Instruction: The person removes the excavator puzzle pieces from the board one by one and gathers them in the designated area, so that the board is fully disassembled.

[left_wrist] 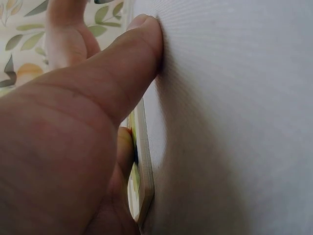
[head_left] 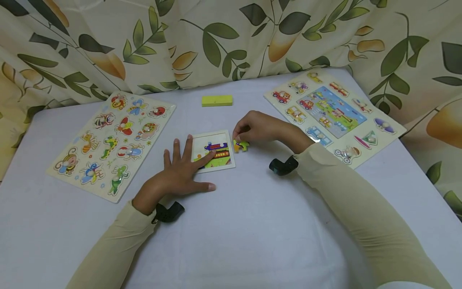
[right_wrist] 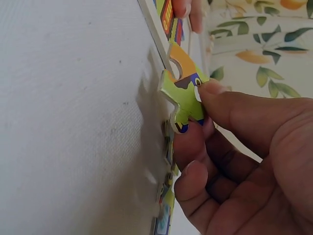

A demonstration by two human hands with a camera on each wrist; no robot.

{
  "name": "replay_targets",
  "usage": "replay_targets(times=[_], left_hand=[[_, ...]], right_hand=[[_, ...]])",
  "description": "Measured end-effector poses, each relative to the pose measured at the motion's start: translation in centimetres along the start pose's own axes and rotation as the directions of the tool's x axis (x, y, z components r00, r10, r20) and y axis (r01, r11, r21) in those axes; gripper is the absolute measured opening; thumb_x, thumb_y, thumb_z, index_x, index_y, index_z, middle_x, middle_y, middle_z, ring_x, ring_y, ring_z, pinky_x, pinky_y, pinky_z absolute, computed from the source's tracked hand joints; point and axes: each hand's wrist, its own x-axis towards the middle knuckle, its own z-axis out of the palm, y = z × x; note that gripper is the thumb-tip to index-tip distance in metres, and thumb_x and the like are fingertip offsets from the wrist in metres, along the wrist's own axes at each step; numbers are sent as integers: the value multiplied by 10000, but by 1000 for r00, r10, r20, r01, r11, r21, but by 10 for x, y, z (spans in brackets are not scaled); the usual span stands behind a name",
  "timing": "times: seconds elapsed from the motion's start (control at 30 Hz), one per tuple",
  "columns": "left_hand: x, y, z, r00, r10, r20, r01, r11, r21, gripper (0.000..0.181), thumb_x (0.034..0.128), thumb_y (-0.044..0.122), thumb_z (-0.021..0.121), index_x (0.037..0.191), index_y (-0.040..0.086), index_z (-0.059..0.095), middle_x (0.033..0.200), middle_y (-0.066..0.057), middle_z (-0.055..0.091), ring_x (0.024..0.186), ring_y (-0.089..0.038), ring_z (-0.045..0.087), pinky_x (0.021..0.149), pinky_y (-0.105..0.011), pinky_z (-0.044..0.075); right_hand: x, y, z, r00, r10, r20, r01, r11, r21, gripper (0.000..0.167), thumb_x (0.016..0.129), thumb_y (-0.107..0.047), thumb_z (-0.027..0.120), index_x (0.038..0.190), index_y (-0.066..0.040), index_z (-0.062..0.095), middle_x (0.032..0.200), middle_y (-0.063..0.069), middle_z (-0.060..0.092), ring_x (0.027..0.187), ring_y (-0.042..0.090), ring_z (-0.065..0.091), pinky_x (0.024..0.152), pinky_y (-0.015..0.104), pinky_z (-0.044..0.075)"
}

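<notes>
A small square jigsaw puzzle tray [head_left: 220,168] with a light frame lies at the middle of the table, partly filled with a colourful train picture. Spread wide, my left hand [head_left: 182,174] rests at its left side, the index finger reaching over the picture and the thumb on the cloth. My right hand [head_left: 261,127] pinches a green and orange puzzle piece [right_wrist: 188,93] between thumb and fingers, tilted, just beyond the tray's right edge. Several other puzzle pieces [right_wrist: 168,196] lie under the right hand in the right wrist view; the hand hides them from the head view.
A peg puzzle board of insects [head_left: 108,142] lies on the left. Another board, with vehicles [head_left: 332,112], lies on the right behind the right forearm. A yellow block [head_left: 217,100] sits behind the tray. The leaf-patterned curtain [head_left: 216,44] hangs along the table's back edge.
</notes>
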Motion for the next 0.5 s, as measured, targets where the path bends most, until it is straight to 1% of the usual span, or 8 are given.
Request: replay_targets(times=[0.27, 0.5], left_hand=[[0, -1, 1, 1000, 1, -5, -1, 1000, 1, 934, 781, 695, 645, 1542, 396, 193, 1550, -180, -289, 1352, -462, -313, 1016, -703, -121], [1, -1, 1, 1000, -3, -6, 3, 1000, -6, 936, 773, 700, 650, 1537, 412, 191, 1551, -168, -293, 1352, -453, -318, 1018, -698, -127]], right_hand=[[-2, 3, 0, 1000, 14, -1, -14, 999, -36, 92, 943, -81, 646, 973, -63, 732, 861, 33, 661, 838, 193, 525, 777, 320, 436], [-2, 3, 0, 998, 51, -24, -53, 996, -73, 89, 938, -89, 654, 967, -75, 737, 882, 29, 670, 867, 202, 527, 803, 334, 439]])
